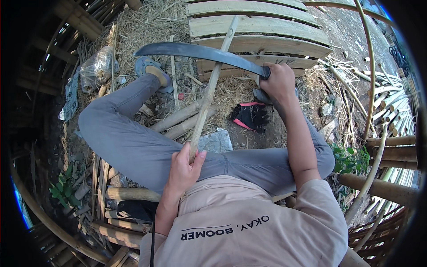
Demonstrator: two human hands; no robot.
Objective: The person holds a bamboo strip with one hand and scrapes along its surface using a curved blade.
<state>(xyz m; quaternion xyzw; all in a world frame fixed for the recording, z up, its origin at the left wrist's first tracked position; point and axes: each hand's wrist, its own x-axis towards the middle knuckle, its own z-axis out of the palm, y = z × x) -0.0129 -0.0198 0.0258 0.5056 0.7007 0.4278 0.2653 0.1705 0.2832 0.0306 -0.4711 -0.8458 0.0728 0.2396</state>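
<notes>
My left hand [184,167] is closed around the lower end of a long, pale bamboo strip [207,100], close to my lap. The strip slants up and away, its far end over a slatted wooden pallet [258,27]. In my right hand [278,80] is the handle of a machete [200,52] with a long, dark, curved blade. That blade points left and crosses the strip near its upper part; whether it touches or cuts into it I cannot tell. On the ground between my legs lies a black and pink glove [250,116].
Cut bamboo poles [182,120] and a grey block [215,141] lie between my feet. Shavings [153,22] cover the ground. A clear plastic bag [96,66] sits at the left, and a heap of bamboo pieces [393,104] at the right. Bent bamboo poles [369,66] rise beside me.
</notes>
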